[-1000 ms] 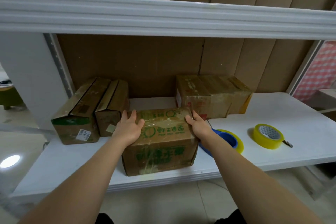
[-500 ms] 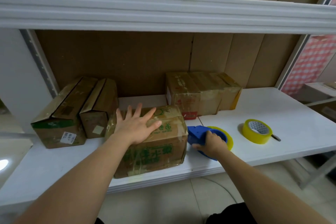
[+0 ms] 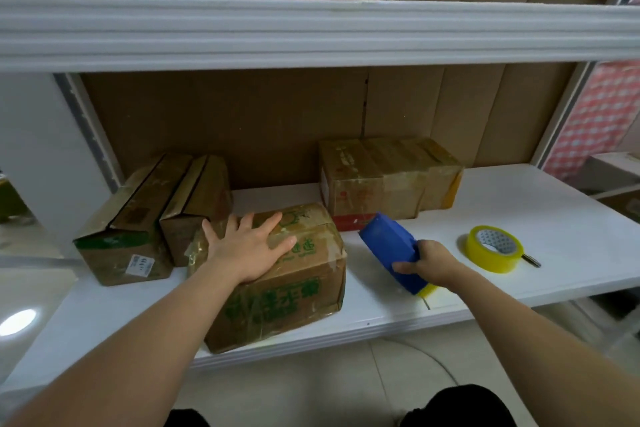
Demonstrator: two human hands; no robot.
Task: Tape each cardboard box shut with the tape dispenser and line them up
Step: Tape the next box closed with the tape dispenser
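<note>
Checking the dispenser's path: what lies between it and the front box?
Nothing: in the head view only bare white shelf separates the blue dispenser, gripped by the right hand, from the front box under the left hand.

Blue tape dispenser now off the shelf, raised in the right hand.
</note>
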